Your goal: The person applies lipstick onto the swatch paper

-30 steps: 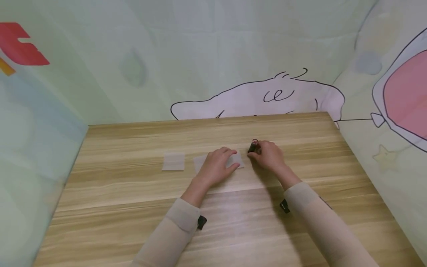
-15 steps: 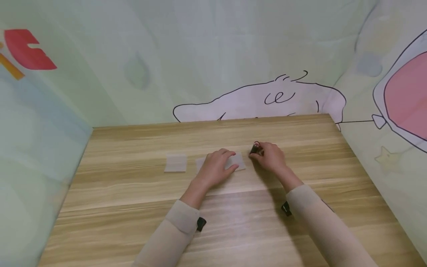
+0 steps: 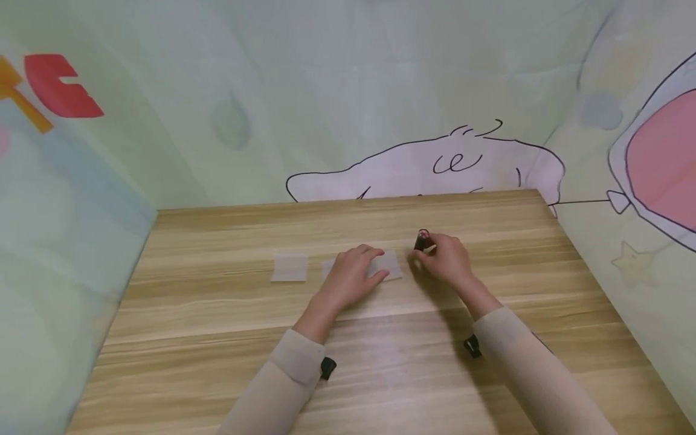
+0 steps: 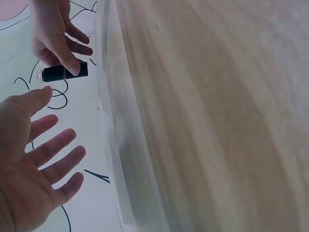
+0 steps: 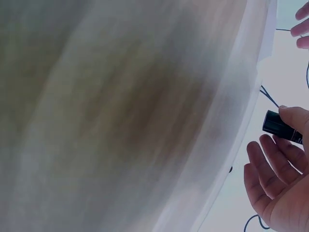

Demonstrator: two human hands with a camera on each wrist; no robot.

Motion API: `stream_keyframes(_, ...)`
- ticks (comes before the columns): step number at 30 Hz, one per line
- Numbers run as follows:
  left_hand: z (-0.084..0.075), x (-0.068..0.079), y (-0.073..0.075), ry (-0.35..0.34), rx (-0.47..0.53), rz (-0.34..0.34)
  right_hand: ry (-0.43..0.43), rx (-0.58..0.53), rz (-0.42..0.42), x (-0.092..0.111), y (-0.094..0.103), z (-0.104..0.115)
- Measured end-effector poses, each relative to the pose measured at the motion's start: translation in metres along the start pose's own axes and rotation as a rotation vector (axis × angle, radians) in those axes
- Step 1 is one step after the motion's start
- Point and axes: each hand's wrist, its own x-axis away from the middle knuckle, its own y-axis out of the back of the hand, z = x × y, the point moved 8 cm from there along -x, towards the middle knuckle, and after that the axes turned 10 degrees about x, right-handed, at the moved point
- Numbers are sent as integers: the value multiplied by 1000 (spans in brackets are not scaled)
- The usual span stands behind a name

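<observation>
In the head view my right hand (image 3: 448, 260) pinches a small black lipstick tube (image 3: 422, 240) upright between thumb and fingers, its reddish end upward. The right wrist view shows the tube (image 5: 280, 126) between thumb and forefinger, with the other fingers apart from it. My left hand (image 3: 353, 275) spreads over thin white sheets, one showing at its right (image 3: 390, 266) and a corner of white at its left. Its fingers are loosely bent and hold nothing in the left wrist view. Whether it touches the sheets I cannot tell.
Farther left lies a separate square white sheet (image 3: 290, 267). Everything rests on a wood-grain table (image 3: 217, 338), whose back edge meets a pale printed cloth backdrop (image 3: 348, 90). Similar cloth walls stand at the left and right sides.
My right hand has shifted slightly rightward with the lipstick tube, a little farther from the sheets. The left hand stays nearly in place. The head view has turned slightly.
</observation>
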Motion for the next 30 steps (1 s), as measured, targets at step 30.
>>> stream_keyframes(30, 3, 16, 24, 5, 28, -60, 109, -7, -178, 20, 31, 16)
